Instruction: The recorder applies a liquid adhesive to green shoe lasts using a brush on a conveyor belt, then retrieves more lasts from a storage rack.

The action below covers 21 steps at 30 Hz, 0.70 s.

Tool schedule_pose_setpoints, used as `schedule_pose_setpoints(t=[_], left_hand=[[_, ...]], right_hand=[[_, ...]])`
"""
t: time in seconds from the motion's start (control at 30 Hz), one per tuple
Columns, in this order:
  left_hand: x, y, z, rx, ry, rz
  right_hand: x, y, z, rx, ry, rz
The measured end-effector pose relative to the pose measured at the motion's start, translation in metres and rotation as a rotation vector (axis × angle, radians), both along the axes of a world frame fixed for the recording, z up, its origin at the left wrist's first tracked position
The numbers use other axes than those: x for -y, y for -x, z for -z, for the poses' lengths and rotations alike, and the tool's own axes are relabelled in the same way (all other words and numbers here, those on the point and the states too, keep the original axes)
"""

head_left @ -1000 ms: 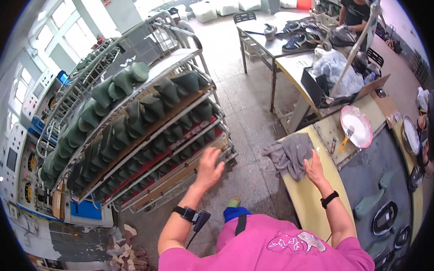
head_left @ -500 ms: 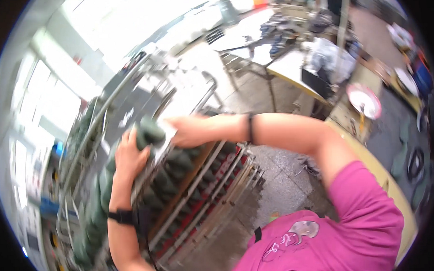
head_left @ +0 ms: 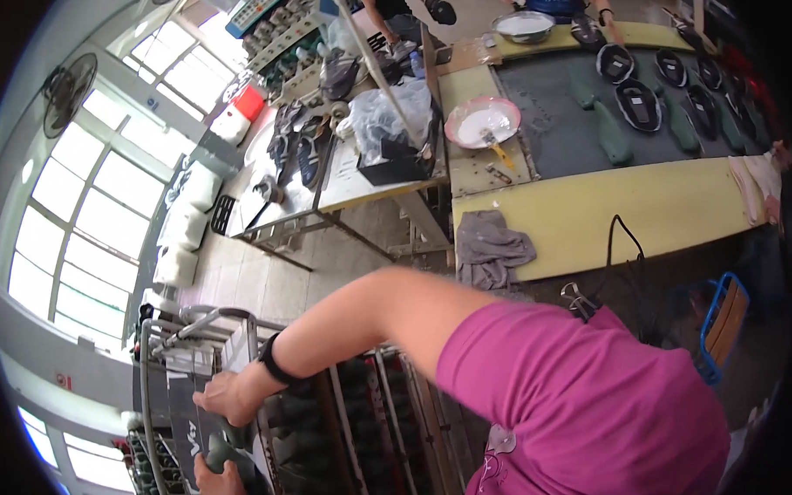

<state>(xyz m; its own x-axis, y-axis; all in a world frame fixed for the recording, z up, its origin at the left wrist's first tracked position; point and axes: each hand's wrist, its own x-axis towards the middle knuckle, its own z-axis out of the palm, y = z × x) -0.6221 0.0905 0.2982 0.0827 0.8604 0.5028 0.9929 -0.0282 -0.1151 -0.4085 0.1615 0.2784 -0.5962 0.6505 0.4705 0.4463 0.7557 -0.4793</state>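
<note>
My right hand (head_left: 231, 399) reaches across to the metal rack at the lower left, fingers drawn together near a dark grey panel (head_left: 183, 412). What they pinch, if anything, I cannot make out. Just below it, my left hand (head_left: 219, 486) has its thumb and fingers around a dark green shoe last (head_left: 222, 453), partly hidden by the hand. More dark green lasts stand in rows in the rack (head_left: 339, 424), beneath my right forearm. A black band circles my right wrist.
A yellow-edged bench (head_left: 578, 215) carries shoe uppers (head_left: 637, 105), green lasts (head_left: 613, 133) and a pink-rimmed bowl (head_left: 483, 122) with a brush. A grey cloth (head_left: 492, 244) hangs there. Two co-workers are at the far side. A blue-framed chair (head_left: 721, 323) stands right.
My view has swung to the right, bringing the bench and co-workers into sight. Both hands now appear lower left, still close together at the rack. The white piece by my right hand no longer shows.
</note>
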Motion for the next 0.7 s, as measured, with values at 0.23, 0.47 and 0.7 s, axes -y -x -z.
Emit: schedule_pose_setpoints(t=[0.23,0.47,0.7], left_hand=[[-0.03,-0.024,-0.03,0.063,0.422,-0.272],[0.016,-0.066,-0.042,0.225,0.176,-0.081],[0.104,-0.157,-0.044,0.811,-0.175,0.297]], right_hand=[[0.085,-0.192,0.0,-0.692,0.042,0.175],[0.217,-0.435,0.081,-1.086,0.221,0.582],[0.331,-0.614,0.256,-0.548,0.369,1.242]])
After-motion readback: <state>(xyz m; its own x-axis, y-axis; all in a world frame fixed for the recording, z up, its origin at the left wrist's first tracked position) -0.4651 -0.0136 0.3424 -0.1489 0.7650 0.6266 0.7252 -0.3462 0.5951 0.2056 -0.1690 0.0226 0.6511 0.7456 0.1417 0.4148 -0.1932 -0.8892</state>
